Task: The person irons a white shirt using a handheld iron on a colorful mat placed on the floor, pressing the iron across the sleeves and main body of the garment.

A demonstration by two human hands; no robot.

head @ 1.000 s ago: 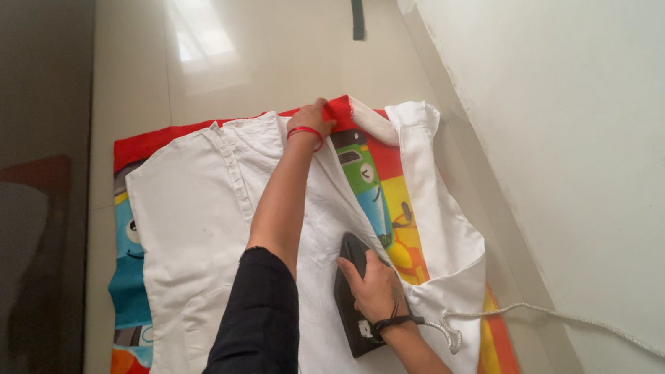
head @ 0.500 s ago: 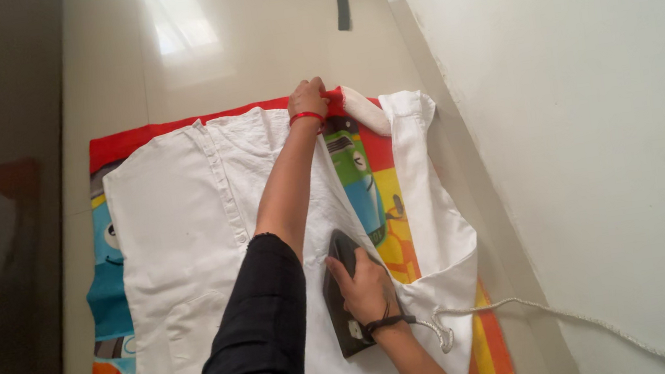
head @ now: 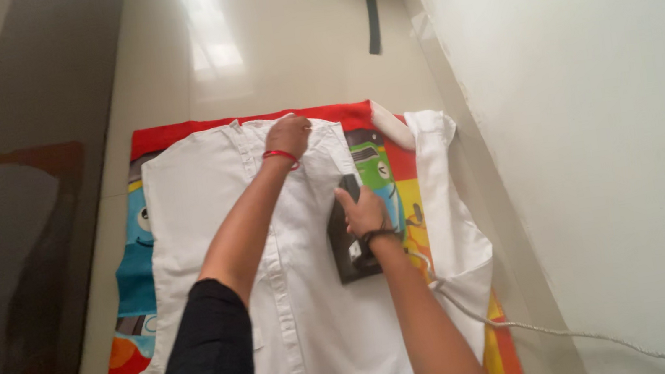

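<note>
A white shirt (head: 201, 220) lies spread on a colourful cartoon-print mat (head: 136, 270) on the floor. My right hand (head: 362, 211) grips the handle of a black iron (head: 348, 248), which rests on the shirt's front edge near the middle. My left hand (head: 288, 137), with a red band on the wrist, presses down on the shirt near the collar, fingers curled on the cloth. A white braided cord (head: 527, 325) runs from the iron off to the right.
A pale wall (head: 597, 137) rises close on the right of the mat. Glossy tiled floor (head: 283, 58) lies beyond, with a dark strap (head: 368, 5) on it. A dark reflective surface (head: 11, 252) borders the left.
The iron slid forward up the shirt toward the collar. My left hand moved left from the mat's red edge onto the shirt near the collar.
</note>
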